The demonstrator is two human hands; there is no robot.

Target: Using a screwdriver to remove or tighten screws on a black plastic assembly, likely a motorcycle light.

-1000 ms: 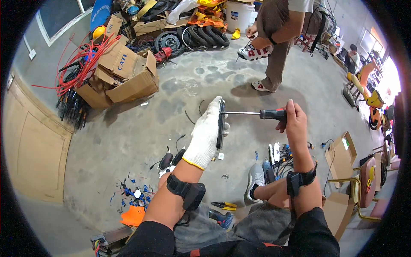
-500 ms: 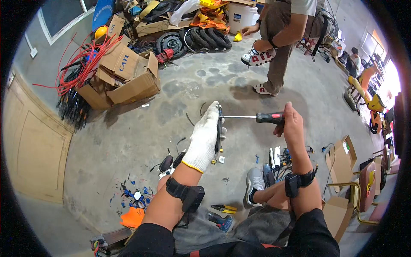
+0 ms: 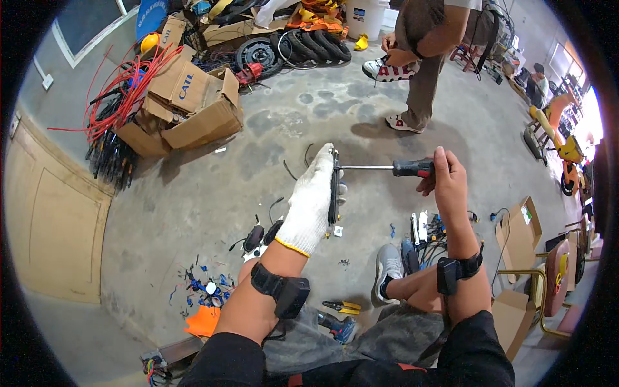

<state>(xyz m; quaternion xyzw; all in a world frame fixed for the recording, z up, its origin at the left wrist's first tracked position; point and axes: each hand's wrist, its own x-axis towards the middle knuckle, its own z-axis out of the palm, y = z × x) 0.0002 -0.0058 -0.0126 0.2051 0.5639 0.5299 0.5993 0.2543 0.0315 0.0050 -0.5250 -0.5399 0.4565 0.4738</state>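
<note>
My left hand, in a white knit glove, grips a thin black part held edge-on, so its face is hidden. Several gloved fingertips show past its right side. My bare right hand is closed round the handle end of a screwdriver with a black and red grip. Its shaft runs level to the left, and the tip meets the black part near its upper end. What the tip sits in is too small to tell.
Below my hands lie yellow-handled pliers, a power drill, and small blue and black scraps. Cables lie by my shoe. An opened carton stands far left. Another person stands ahead, hands at a raised shoe.
The screwdriver's handle has turned, its red patch now lower. Both hands sit slightly further right in view. The other person's hand has left the yellow object on the floor for the shoe.
</note>
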